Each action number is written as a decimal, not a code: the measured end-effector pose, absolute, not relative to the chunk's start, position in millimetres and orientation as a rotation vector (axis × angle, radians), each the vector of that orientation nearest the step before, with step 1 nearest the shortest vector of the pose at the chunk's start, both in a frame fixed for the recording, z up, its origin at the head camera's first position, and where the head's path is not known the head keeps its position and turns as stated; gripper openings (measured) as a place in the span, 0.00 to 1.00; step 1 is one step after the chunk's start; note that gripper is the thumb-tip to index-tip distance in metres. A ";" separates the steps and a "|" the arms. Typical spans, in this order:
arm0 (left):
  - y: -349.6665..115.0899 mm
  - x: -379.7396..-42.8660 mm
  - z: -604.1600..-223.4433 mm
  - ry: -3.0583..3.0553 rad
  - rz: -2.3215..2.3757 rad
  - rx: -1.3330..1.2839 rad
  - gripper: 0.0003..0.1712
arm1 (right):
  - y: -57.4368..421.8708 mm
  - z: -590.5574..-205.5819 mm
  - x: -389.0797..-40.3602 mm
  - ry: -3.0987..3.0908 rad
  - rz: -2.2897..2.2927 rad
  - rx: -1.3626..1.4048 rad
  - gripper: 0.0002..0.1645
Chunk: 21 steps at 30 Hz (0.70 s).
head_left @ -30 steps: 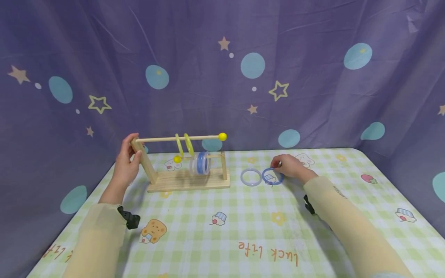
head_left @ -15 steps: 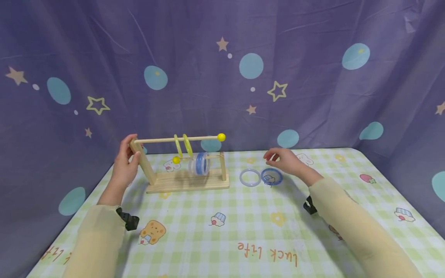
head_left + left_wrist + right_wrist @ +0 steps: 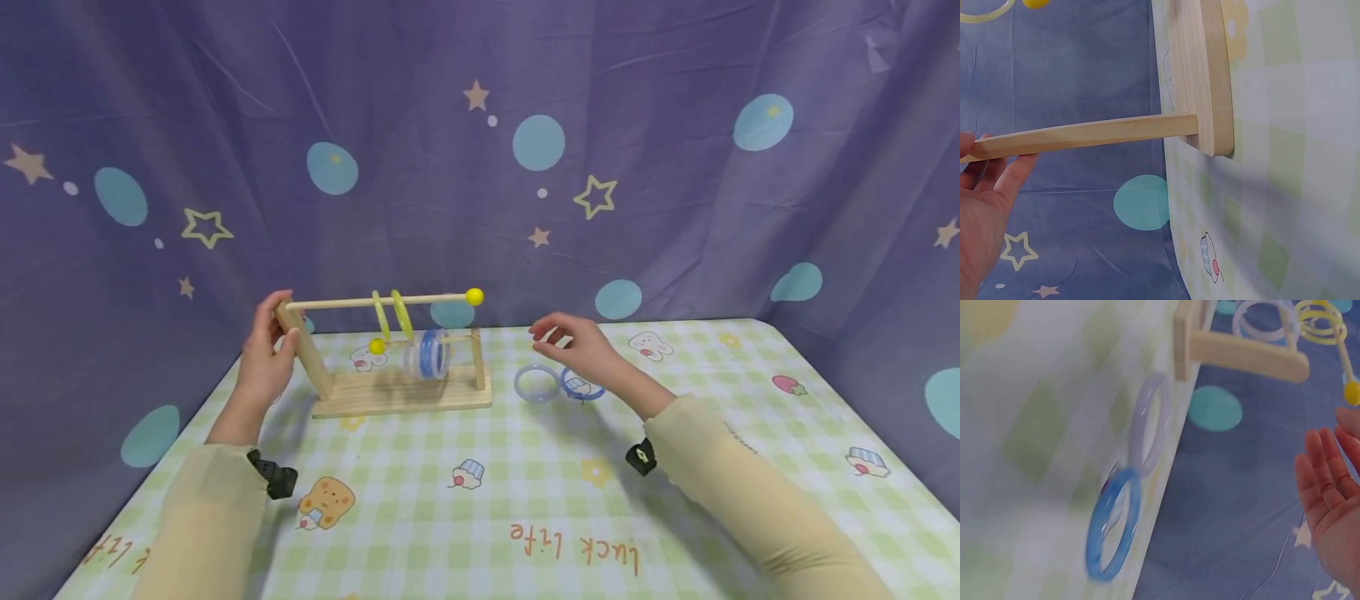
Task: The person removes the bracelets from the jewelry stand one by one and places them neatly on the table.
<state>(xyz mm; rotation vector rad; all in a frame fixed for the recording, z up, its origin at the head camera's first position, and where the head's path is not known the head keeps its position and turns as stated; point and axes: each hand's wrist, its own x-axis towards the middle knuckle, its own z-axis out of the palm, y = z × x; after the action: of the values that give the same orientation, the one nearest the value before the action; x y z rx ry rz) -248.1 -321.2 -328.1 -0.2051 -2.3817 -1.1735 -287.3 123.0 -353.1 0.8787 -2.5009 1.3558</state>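
Note:
A wooden ring rack [image 3: 401,392] stands at the left of the table, with two horizontal rods. My left hand [image 3: 267,354] grips the top of its tall left post [image 3: 1085,135]. Yellow rings [image 3: 401,315] hang on the upper rod; blue and pale clear rings [image 3: 429,355] sit together on the lower rod. My right hand [image 3: 577,346] hovers above the table with relaxed fingers, holding nothing. Below it a blue ring [image 3: 1092,547] lies flat, partly covered by the hand in the head view. Beside that lies a pale lilac ring [image 3: 537,401], close to or touching it.
A yellow ball [image 3: 475,297] caps the upper rod's right end, and another yellow ball [image 3: 377,346] caps the lower rod's left end. A checked cloth [image 3: 420,517] covers the table. A purple patterned curtain [image 3: 420,217] hangs behind it.
My right hand has let go of the blue ring, risen, and moved left above the two loose rings. The blue ring stays on the table. My left hand keeps its grip on the post.

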 end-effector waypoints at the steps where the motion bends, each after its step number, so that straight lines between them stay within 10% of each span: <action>1: -321.2 -248.2 -328.1 -2.381 -1.174 -0.205 0.34 | 119.1 -351.3 -285.9 -2.489 1.380 0.874 0.11; 21: -321.0 -248.4 -328.1 -2.384 -1.185 -0.199 0.33 | 40.7 -345.7 -270.4 -2.280 1.727 0.971 0.15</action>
<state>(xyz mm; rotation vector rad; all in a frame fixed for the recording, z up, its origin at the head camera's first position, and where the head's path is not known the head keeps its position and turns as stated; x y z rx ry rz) -248.4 -321.0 -328.1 -0.1987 -2.3840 -1.1854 -270.4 40.7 -345.7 0.9710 -2.2800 1.7269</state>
